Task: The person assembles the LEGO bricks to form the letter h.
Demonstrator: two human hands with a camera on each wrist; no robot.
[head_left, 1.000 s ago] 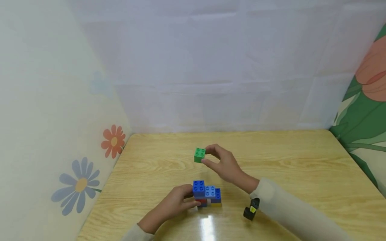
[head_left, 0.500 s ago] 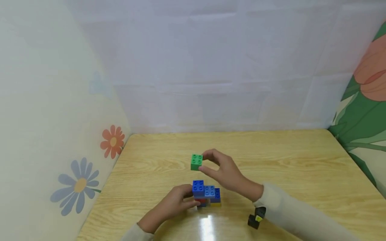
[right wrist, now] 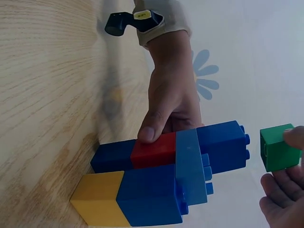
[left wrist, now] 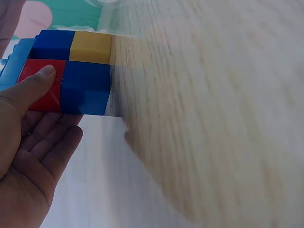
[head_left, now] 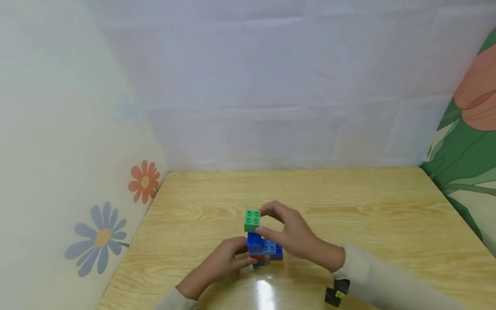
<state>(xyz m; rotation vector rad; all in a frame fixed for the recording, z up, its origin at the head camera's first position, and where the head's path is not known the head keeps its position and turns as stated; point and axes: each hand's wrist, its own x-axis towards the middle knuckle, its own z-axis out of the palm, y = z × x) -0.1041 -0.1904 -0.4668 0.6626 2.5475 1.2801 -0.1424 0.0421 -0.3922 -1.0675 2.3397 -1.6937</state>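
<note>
In the head view my left hand (head_left: 222,261) steadies a small toy-brick structure on the table. Its thumb presses the red brick (left wrist: 50,95), which sits on a dark blue brick (left wrist: 85,88). Beside that column, a blue brick stands on a yellow brick (right wrist: 97,197). A light blue brick (right wrist: 190,166) bridges both columns, with a blue brick (right wrist: 221,147) on top at the left hand's side. My right hand (head_left: 294,234) pinches a green brick (head_left: 252,220) between thumb and fingers. The right wrist view shows a gap between the green brick and that top blue brick's studs.
The wood-grain table (head_left: 348,202) extends around the bricks. A white sheet (head_left: 248,86) hangs behind it, with flower-patterned panels at left and right. A black wrist camera (head_left: 337,292) is strapped at the right sleeve.
My right hand has brought the green brick toward me and down, from behind the structure to just above the top blue brick. The left hand keeps its hold on the structure.
</note>
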